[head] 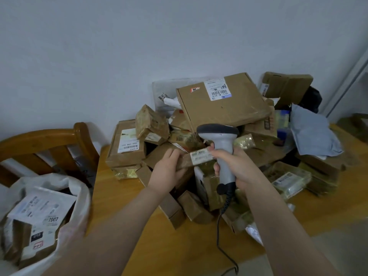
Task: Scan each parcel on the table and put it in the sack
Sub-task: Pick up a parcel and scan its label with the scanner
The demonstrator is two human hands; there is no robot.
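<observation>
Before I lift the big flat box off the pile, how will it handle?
Big flat box likely stiff: its cardboard faces lie flat. Probably light, being thin. It rests tilted on the pile, so neighbours may slide.

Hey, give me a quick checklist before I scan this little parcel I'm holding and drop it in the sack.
1. Left hand grips the small parcel: ok.
2. Right hand grips the scanner: ok.
3. The parcel's label faces up: ok.
4. Scanner window aimed at the label: cannot tell.
5. Sack mouth open beside the table: ok.
</observation>
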